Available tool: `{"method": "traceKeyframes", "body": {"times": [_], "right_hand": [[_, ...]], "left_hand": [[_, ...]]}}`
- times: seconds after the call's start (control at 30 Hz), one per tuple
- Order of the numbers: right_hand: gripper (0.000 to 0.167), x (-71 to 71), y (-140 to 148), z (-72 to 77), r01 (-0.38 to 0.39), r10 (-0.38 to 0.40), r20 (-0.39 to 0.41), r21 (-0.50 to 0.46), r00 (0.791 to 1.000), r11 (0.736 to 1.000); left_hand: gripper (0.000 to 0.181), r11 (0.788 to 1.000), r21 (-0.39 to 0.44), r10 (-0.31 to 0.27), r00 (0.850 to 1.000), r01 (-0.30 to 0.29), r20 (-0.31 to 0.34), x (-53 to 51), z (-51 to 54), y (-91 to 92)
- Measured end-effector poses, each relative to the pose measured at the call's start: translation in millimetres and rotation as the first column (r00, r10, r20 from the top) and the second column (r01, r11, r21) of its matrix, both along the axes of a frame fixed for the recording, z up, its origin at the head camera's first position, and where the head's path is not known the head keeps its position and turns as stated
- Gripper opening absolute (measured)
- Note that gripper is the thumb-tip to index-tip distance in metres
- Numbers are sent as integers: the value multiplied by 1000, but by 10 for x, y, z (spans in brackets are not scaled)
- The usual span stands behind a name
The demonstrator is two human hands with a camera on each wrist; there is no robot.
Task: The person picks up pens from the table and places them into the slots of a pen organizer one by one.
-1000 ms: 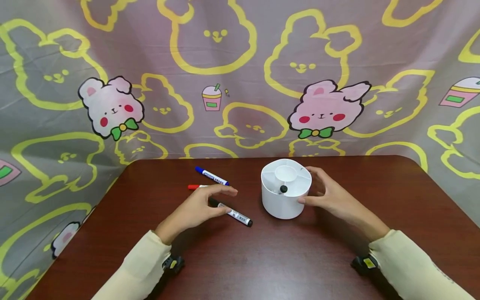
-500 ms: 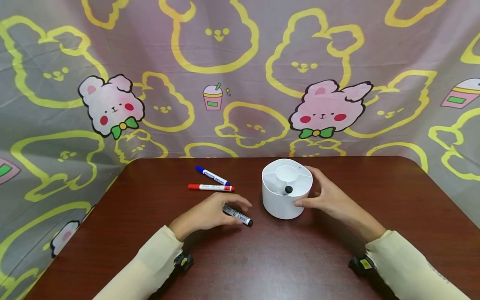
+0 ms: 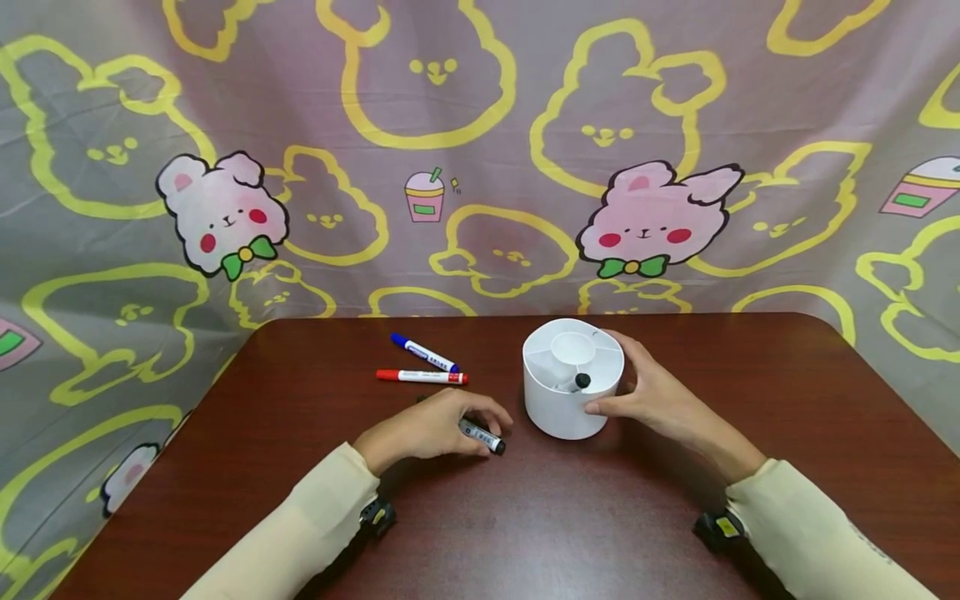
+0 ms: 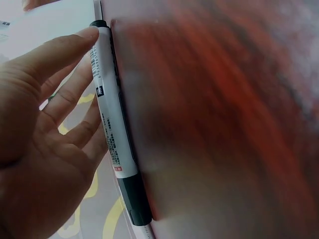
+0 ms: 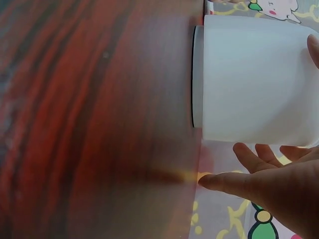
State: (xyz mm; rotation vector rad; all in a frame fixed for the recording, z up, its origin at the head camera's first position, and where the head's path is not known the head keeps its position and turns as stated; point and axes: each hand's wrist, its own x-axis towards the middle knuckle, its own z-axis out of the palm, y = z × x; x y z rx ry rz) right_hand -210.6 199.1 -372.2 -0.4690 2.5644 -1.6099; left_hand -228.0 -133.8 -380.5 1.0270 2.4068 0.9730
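My left hand is over a black-and-white marker that lies on the table. In the left wrist view the thumb is at one end of this marker, with the other fingers behind it. The head view shows a gap between the index fingertip and the marker. My right hand holds a white round pen holder at its right side, thumb in front, other fingers partly hidden behind. A black-tipped pen leans in the holder's front compartment. The right wrist view shows the holder's smooth side wall.
Beyond my left hand lie a red marker and a blue marker, close together. All stand on a dark brown table. A patterned curtain hangs behind its far edge.
My left hand has moved right, and its fingers have come around the black-and-white marker, which lies in place. The pen holder has turned slightly, its black-tipped pen shifting right as my right thumb slid left.
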Motion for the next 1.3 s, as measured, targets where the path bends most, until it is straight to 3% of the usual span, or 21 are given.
{"method": "traceKeyframes", "body": {"times": [0.27,0.5,0.63,0.87,1.13,1.3], "right_hand": [[102,-2,-6,5,3,-3,-17,-1,1000,1000],[103,13,-14,9,15,-15,4,0,1000,1000],[101,12,-5,11,6,-5,26,-33,1000,999],[93,20,15,15,-3,8,39,-107,999,994],[92,35,51,33,-7,10,42,-69,999,998],[97,44,71,26,-29,30,22,-36,999,999]], "left_hand": [[35,1000,-13,-11,1000,11,11,-10,-17,22],[27,998,-57,-45,996,41,-75,-4,-15,32],[20,997,-69,-39,995,33,-89,11,3,28],[16,998,-58,-17,995,11,-103,29,72,8],[16,1000,20,12,995,-11,-98,29,166,-22],[19,997,50,65,996,-62,-58,45,245,-33]]}}
